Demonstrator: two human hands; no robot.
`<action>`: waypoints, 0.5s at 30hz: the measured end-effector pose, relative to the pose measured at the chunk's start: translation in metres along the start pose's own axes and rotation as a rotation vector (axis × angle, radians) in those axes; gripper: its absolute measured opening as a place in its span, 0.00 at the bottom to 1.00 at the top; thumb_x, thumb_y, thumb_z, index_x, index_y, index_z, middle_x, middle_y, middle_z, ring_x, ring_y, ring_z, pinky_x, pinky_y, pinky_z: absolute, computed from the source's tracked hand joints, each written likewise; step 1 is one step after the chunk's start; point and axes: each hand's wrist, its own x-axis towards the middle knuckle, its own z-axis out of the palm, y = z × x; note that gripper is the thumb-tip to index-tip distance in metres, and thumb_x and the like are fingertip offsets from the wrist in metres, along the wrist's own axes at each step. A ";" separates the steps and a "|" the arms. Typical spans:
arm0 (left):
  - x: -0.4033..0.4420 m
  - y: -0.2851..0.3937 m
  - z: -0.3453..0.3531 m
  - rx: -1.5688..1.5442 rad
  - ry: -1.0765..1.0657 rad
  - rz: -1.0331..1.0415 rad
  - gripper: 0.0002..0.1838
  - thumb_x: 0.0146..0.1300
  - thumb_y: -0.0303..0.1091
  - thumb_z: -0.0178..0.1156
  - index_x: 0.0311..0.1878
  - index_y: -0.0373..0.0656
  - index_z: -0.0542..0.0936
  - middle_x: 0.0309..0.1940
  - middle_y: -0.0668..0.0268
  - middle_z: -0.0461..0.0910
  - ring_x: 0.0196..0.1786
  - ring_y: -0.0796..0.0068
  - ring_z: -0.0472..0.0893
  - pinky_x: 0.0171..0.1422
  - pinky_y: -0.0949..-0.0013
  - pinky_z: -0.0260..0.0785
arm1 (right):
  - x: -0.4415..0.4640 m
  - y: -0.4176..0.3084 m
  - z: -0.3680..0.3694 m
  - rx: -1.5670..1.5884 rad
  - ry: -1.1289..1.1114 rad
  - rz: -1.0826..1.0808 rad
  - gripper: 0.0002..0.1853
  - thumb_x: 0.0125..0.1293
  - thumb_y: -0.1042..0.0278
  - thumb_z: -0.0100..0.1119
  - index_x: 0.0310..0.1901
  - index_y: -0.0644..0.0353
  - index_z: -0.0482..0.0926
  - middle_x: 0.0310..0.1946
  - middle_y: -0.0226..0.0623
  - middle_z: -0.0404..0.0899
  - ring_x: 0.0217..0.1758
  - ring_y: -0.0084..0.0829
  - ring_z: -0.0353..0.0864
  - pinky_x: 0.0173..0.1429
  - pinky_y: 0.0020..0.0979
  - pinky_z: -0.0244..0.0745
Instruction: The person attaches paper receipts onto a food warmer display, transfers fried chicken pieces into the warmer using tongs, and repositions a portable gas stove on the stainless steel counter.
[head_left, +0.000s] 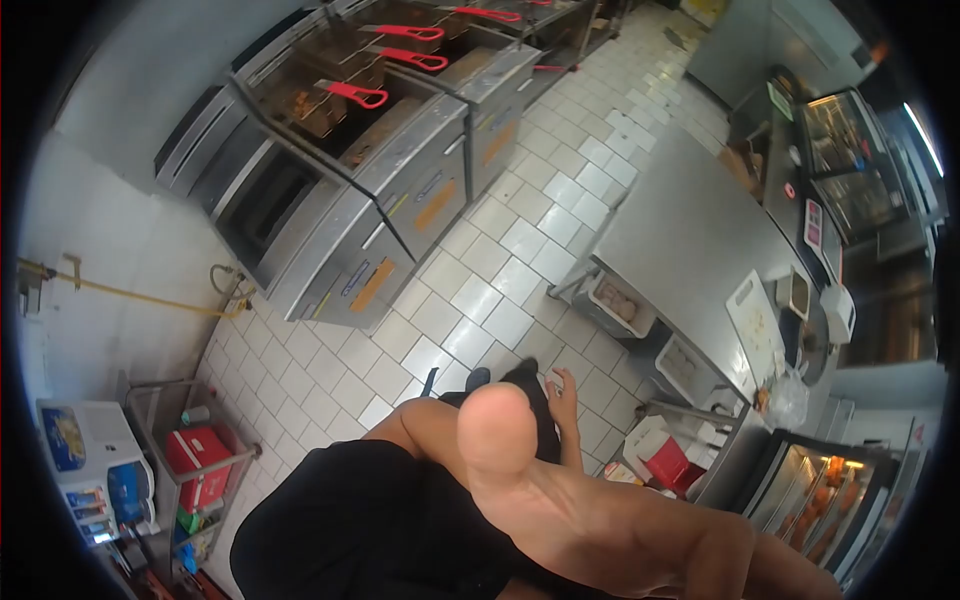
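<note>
My left hand looms very close to the camera at the bottom centre. Its thumb stands up, apart from the fingers, which run to the lower right and out of the picture. Nothing shows in it, though the fingertips are hidden. Beyond it hangs my right hand, low at my side over the tiled floor, fingers loosely apart and nothing visible in them. The nearest things to it are a steel table and a white tub of pale, rounded food on the shelf below.
Steel fryers with red-handled baskets stand at the upper left. On the steel table lies a white cutting board. A lit food display case is at lower right. A wheeled rack stands at left.
</note>
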 end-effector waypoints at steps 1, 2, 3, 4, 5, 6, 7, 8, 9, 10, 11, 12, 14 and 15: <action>0.007 0.009 -0.006 0.014 -0.007 0.022 0.58 0.42 0.92 0.37 0.40 0.39 0.83 0.66 0.29 0.56 0.69 0.24 0.57 0.59 0.32 0.65 | 0.012 -0.006 -0.001 -0.005 -0.020 -0.004 0.22 0.70 0.57 0.59 0.57 0.64 0.74 0.61 0.53 0.72 0.68 0.49 0.68 0.68 0.42 0.64; 0.015 0.017 -0.012 0.024 -0.015 0.038 0.58 0.42 0.92 0.37 0.40 0.39 0.83 0.66 0.28 0.56 0.69 0.24 0.58 0.59 0.32 0.65 | 0.025 -0.012 -0.004 0.010 -0.063 0.028 0.21 0.70 0.56 0.59 0.57 0.62 0.75 0.61 0.52 0.72 0.68 0.49 0.68 0.67 0.42 0.66; 0.023 0.025 -0.020 0.031 -0.021 0.052 0.58 0.42 0.92 0.37 0.39 0.39 0.83 0.66 0.28 0.57 0.69 0.24 0.58 0.58 0.32 0.65 | 0.039 -0.017 -0.005 0.025 -0.102 0.060 0.21 0.70 0.55 0.59 0.57 0.61 0.76 0.62 0.52 0.72 0.68 0.49 0.68 0.65 0.42 0.67; 0.030 0.033 -0.028 0.043 -0.029 0.063 0.58 0.42 0.92 0.37 0.39 0.39 0.83 0.66 0.28 0.57 0.69 0.24 0.58 0.58 0.32 0.65 | 0.055 -0.015 -0.004 0.024 -0.114 0.055 0.21 0.70 0.55 0.59 0.57 0.61 0.76 0.62 0.52 0.72 0.68 0.49 0.68 0.65 0.42 0.67; 0.037 0.039 -0.036 0.051 -0.039 0.075 0.58 0.41 0.92 0.38 0.38 0.39 0.83 0.66 0.28 0.57 0.68 0.23 0.58 0.58 0.31 0.66 | 0.071 -0.012 -0.003 0.024 -0.122 0.056 0.21 0.70 0.54 0.59 0.57 0.59 0.76 0.62 0.51 0.72 0.67 0.49 0.69 0.64 0.43 0.68; 0.045 0.047 -0.046 0.058 -0.043 0.083 0.57 0.41 0.92 0.38 0.38 0.39 0.83 0.66 0.28 0.58 0.68 0.23 0.58 0.58 0.31 0.66 | 0.087 -0.013 -0.002 0.024 -0.130 0.060 0.21 0.70 0.53 0.59 0.57 0.58 0.76 0.62 0.50 0.72 0.67 0.48 0.70 0.64 0.44 0.69; 0.054 0.056 -0.054 0.063 -0.050 0.094 0.57 0.41 0.92 0.38 0.38 0.39 0.83 0.65 0.28 0.58 0.68 0.23 0.59 0.57 0.31 0.66 | 0.102 -0.014 0.000 0.028 -0.139 0.059 0.21 0.70 0.53 0.59 0.57 0.58 0.76 0.62 0.50 0.72 0.67 0.48 0.70 0.64 0.44 0.69; 0.063 0.062 -0.065 0.066 -0.059 0.111 0.57 0.41 0.92 0.38 0.37 0.39 0.83 0.65 0.28 0.58 0.68 0.23 0.59 0.57 0.31 0.66 | 0.118 -0.016 0.002 0.006 -0.149 0.037 0.21 0.70 0.54 0.58 0.58 0.58 0.75 0.62 0.49 0.72 0.66 0.48 0.71 0.62 0.44 0.71; 0.073 0.067 -0.077 0.064 -0.066 0.120 0.57 0.41 0.92 0.39 0.37 0.39 0.84 0.65 0.27 0.58 0.68 0.22 0.59 0.57 0.31 0.67 | 0.136 -0.026 0.003 -0.016 -0.157 0.014 0.22 0.71 0.54 0.58 0.60 0.58 0.75 0.62 0.48 0.72 0.66 0.47 0.72 0.61 0.43 0.72; 0.082 0.067 -0.091 0.063 -0.074 0.130 0.57 0.41 0.92 0.39 0.36 0.39 0.84 0.65 0.27 0.59 0.67 0.22 0.59 0.57 0.31 0.67 | 0.149 -0.035 0.004 -0.011 -0.160 0.018 0.22 0.71 0.54 0.58 0.60 0.58 0.75 0.62 0.48 0.72 0.66 0.47 0.72 0.61 0.43 0.72; 0.092 0.070 -0.105 0.068 -0.080 0.134 0.57 0.41 0.92 0.39 0.36 0.39 0.84 0.65 0.27 0.59 0.67 0.22 0.59 0.56 0.31 0.67 | 0.165 -0.045 0.007 0.065 -0.188 0.062 0.22 0.71 0.55 0.58 0.61 0.58 0.73 0.62 0.48 0.73 0.65 0.45 0.73 0.59 0.42 0.74; 0.103 0.073 -0.119 0.067 -0.090 0.139 0.57 0.41 0.92 0.39 0.35 0.39 0.84 0.64 0.27 0.59 0.67 0.22 0.60 0.56 0.31 0.67 | 0.185 -0.062 0.008 0.144 -0.214 0.104 0.23 0.72 0.55 0.57 0.62 0.59 0.72 0.62 0.47 0.73 0.64 0.44 0.74 0.58 0.40 0.76; 0.126 0.077 -0.145 0.058 -0.089 0.163 0.57 0.40 0.92 0.40 0.34 0.39 0.84 0.64 0.27 0.60 0.67 0.21 0.60 0.56 0.31 0.68 | 0.223 -0.096 0.009 0.190 -0.240 0.094 0.23 0.72 0.56 0.57 0.63 0.59 0.71 0.62 0.48 0.73 0.64 0.44 0.75 0.57 0.39 0.77; 0.139 0.079 -0.158 0.046 -0.092 0.193 0.57 0.40 0.92 0.40 0.34 0.39 0.84 0.64 0.27 0.60 0.67 0.21 0.60 0.55 0.31 0.68 | 0.242 -0.107 0.009 0.225 -0.266 0.080 0.23 0.72 0.57 0.57 0.63 0.60 0.70 0.62 0.48 0.72 0.64 0.44 0.75 0.56 0.37 0.78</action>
